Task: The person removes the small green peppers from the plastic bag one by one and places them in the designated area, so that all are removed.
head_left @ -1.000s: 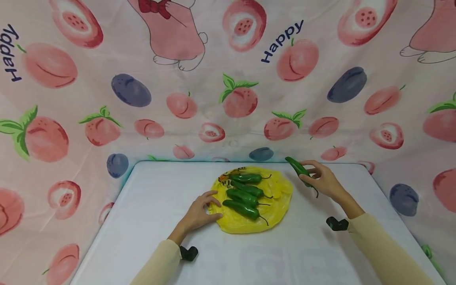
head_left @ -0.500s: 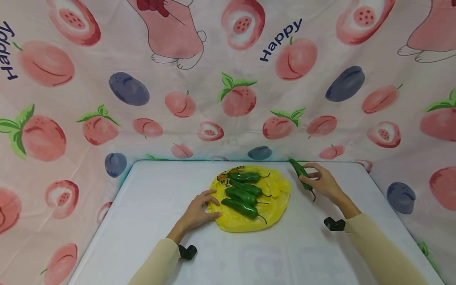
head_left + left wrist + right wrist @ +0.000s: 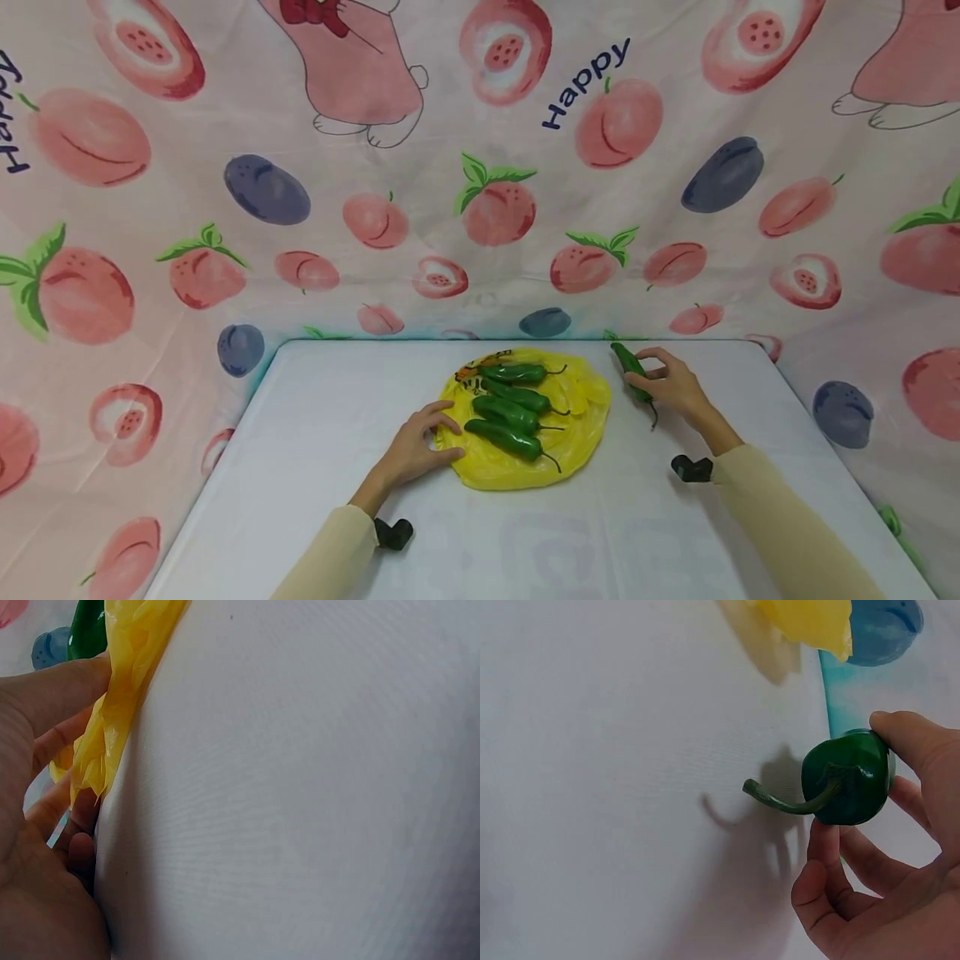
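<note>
Pepper (image 3: 859, 761) – pinched in R hand (image 3: 675, 385), above white table (image 3: 315, 417); L hand (image 3: 412, 448), thumb & fingers apart, touches L edge of yellow bag (image 3: 495, 477) w/ 4 peppers (image 3: 504, 438) on top.

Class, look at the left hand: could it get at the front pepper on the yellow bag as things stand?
Probably yes: the left hand touches the left edge of the bag, close to the tip of the front pepper, and nothing visible stands between them.

White, seemingly cloth-covered table (image 3: 315, 408) bearing a yellow plastic bag (image 3: 510, 476)
</note>
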`<state>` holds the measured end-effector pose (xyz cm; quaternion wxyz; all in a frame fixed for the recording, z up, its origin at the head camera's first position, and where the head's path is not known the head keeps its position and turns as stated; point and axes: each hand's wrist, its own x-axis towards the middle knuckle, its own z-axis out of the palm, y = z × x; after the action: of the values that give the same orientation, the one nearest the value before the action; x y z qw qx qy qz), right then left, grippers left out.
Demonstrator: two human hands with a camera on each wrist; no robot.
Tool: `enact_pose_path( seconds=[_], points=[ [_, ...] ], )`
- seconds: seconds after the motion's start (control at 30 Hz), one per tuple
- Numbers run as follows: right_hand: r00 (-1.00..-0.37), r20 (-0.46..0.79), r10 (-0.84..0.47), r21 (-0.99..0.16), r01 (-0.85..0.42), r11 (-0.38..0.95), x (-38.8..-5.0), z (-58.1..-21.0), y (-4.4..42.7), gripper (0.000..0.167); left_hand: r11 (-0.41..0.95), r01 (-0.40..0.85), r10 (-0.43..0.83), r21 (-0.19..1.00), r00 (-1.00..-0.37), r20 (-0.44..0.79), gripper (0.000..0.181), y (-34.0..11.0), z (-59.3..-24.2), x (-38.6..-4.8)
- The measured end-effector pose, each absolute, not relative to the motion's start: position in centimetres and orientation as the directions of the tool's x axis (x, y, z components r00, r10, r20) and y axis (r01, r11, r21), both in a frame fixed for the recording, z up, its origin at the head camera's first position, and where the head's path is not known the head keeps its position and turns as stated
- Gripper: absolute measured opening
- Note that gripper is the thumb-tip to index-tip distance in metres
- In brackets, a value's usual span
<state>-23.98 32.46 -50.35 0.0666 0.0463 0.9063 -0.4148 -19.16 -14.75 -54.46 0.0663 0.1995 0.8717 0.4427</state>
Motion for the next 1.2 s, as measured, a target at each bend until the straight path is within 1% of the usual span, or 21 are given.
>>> enact_pose_path(
  seconds=[0.37,0.63,0.83,1.2],
  points=[
    [-0.989,-0.141,0.035,-0.701,0.125,0.702,-24.2,-51.1,32.2,0.060,0.530,0.287,0.401,0.798,-0.914,0.062,0.023,-14.8,-54.3,-18.9],
    [-0.992,-0.123,0.038,-0.688,0.113,0.717,-24.1,-51.4,32.0,0.055,0.524,0.295,0.409,0.799,-0.910,0.068,0.023,-14.8,-54.6,-18.9],
    [-0.995,-0.092,0.029,-0.694,0.085,0.715,-24.2,-51.7,31.9,0.055,0.534,0.303,0.408,0.789,-0.910,0.073,0.024,-14.8,-54.5,-19.0],
    [-0.995,-0.094,0.018,-0.692,0.078,0.717,-24.3,-51.8,32.0,0.056,0.525,0.314,0.415,0.791,-0.906,0.084,0.024,-14.8,-54.5,-19.1]
  ],
)
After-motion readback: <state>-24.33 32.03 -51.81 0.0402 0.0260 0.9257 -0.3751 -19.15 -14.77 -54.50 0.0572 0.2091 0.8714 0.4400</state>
